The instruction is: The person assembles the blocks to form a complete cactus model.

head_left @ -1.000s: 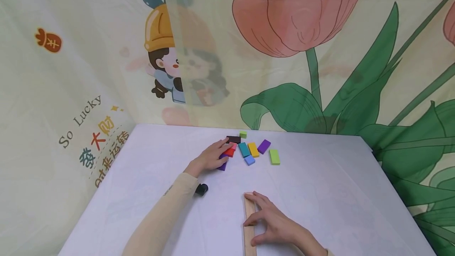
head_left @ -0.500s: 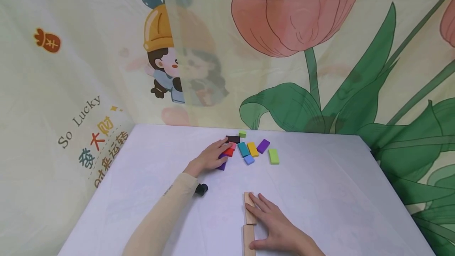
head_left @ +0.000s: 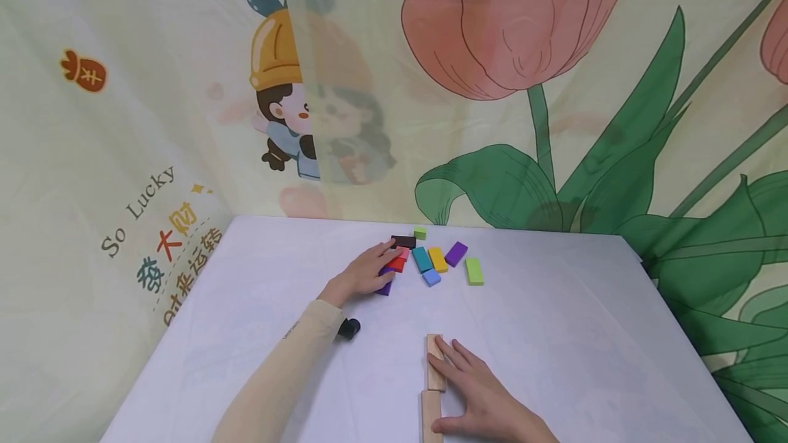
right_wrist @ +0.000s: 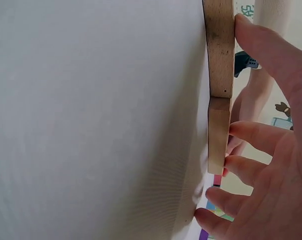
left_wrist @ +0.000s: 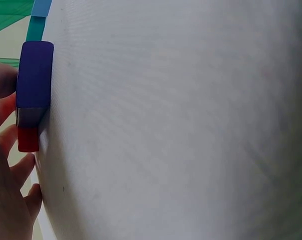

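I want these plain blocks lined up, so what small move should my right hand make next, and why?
I'd probably have your right hand nudge the far wooden block slightly left: in the head view, its left edge sits right of that of the near wooden block.

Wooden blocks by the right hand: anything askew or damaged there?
Slightly askew: the far block sits a little right of the near block, so their left edges don't line up. The right wrist view shows dark marks on the near block; I can't tell if that's damage.
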### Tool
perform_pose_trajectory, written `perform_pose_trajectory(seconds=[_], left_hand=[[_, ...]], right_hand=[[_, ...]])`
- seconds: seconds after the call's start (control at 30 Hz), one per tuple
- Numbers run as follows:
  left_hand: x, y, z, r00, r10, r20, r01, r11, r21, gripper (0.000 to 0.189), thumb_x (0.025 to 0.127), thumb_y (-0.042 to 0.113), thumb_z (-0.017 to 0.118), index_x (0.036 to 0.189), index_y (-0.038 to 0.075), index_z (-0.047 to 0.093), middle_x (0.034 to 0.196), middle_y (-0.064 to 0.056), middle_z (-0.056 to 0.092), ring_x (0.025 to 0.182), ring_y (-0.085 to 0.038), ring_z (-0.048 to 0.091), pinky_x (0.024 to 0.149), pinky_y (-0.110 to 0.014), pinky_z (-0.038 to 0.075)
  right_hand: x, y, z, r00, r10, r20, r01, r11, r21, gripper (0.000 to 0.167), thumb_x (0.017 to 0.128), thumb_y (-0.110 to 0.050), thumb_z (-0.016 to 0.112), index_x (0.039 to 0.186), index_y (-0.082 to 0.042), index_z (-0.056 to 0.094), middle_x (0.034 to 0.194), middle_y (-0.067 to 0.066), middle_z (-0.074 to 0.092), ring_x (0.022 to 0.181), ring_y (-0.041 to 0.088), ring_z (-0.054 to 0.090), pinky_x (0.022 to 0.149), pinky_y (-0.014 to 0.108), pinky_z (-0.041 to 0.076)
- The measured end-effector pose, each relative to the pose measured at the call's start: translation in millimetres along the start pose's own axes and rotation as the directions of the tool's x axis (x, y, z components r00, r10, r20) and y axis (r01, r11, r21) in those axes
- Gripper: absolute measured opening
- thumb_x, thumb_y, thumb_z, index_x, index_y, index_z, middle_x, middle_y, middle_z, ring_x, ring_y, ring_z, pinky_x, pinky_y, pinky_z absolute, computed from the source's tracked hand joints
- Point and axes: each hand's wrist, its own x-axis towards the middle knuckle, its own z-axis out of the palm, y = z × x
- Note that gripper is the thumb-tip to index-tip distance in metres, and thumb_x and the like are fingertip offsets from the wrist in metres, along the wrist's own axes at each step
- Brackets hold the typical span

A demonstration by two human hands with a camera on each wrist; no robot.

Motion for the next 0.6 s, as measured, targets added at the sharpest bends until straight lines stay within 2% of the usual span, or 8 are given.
perform_pose_trajectory(seconds=[0.17,0.3,0.6], left_hand=[[-0.3,0.6,0.5,1.0,-0.01,-0.002,0.01,1.0,-0.004,0.062,0.096,0.035,0.049,0.154,0.024,0.028,0.164,-0.004,0.018,0.15,-0.031,0.021,0.121,-0.051,0.023],[-1.1,1.6,-0.4,1.0,-0.015,0.006,0.015,1.0,-0.002,0.063,0.097,0.036,0.049,0.154,0.025,0.027,0.164,-0.004,0.017,0.151,-0.031,0.02,0.121,-0.051,0.023],[-1.8,3.0,-2.5,1.0,-0.004,0.003,0.004,1.0,-0.006,0.062,0.097,0.035,0.049,0.154,0.023,0.028,0.164,-0.005,0.017,0.15,-0.032,0.021,0.12,-0.052,0.024]], right_hand=[[-4.3,2,0,0.997,-0.069,0.026,0.067,0.995,0.071,0.076,0.072,-0.068,0.07,0.141,-0.045,0.046,0.164,0.001,0.016,0.149,0.04,0.011,0.105,0.075,0.027],[-8.0,3,0,0.992,-0.118,0.047,0.113,0.988,0.103,0.059,0.075,-0.064,0.07,0.13,-0.046,0.056,0.164,0.004,0.017,0.147,0.043,0.012,0.105,0.075,0.026],[-11.0,4,1,0.991,-0.133,0.014,0.132,0.988,0.076,0.057,0.074,-0.066,0.069,0.126,-0.045,0.06,0.162,0.003,0.023,0.147,0.044,0.016,0.106,0.074,0.025]])
